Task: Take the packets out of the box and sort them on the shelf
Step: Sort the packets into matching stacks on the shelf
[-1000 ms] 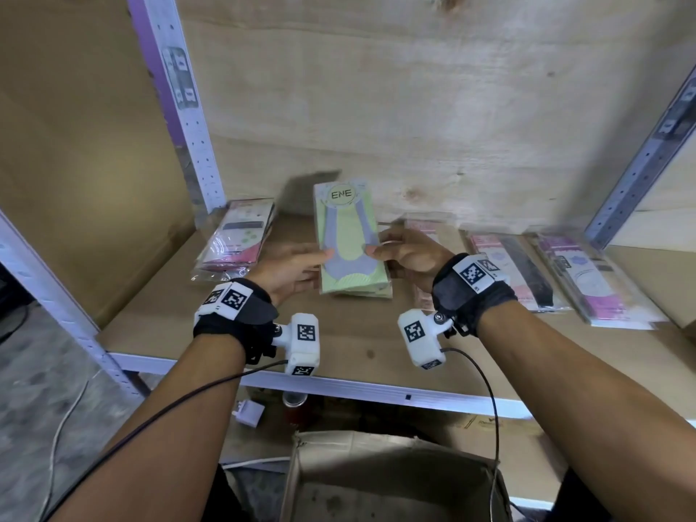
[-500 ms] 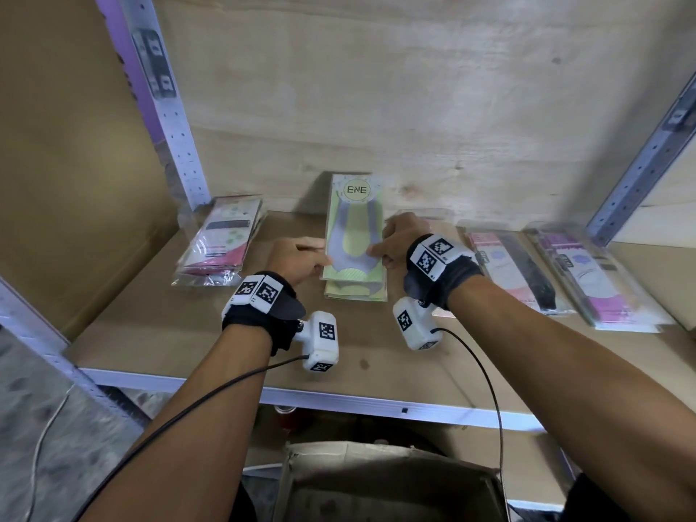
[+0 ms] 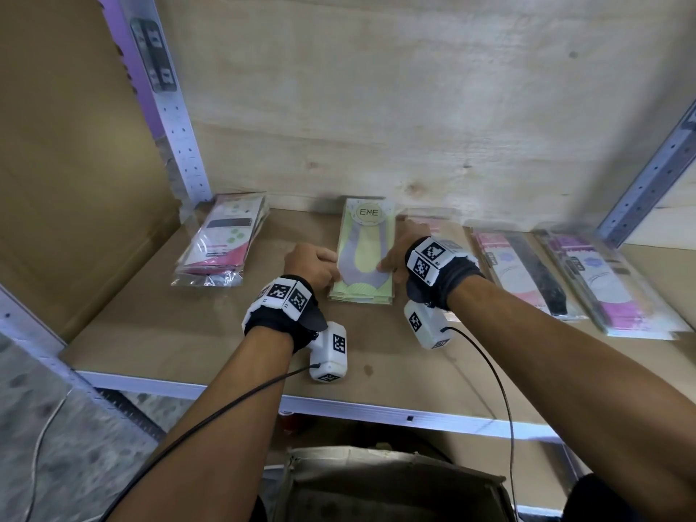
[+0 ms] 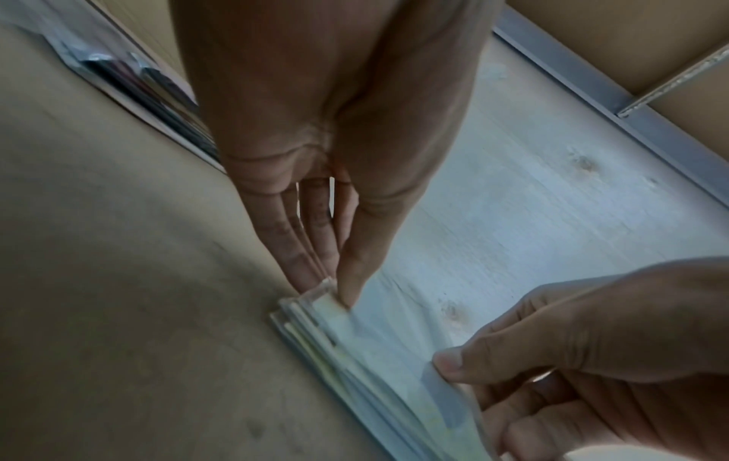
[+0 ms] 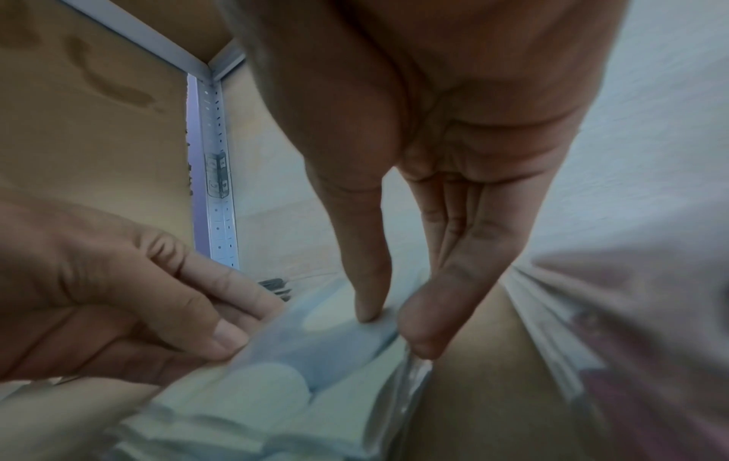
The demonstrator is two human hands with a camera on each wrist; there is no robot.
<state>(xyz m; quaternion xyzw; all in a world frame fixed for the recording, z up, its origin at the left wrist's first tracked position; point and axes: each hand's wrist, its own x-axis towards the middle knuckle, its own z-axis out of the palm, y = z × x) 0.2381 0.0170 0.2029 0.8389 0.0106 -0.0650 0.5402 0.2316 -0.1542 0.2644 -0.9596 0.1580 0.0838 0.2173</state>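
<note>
A plywood-backed metal shelf [image 3: 211, 356] carries sorted packet piles. In the head view, the pale green "ENE" sock packet [image 3: 367, 244] tops the middle pile, long axis toward the back wall, between left hand [image 3: 312, 263] and right hand [image 3: 401, 254]. Each wrist view shows thumb and fingers pinching its near corner, both equally close.

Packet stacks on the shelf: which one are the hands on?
The green ENE stack, in the middle of the row. The left hand and right hand pinch its two sides. The pink stacks to either side, e.g. the far-left one, are untouched.
</note>
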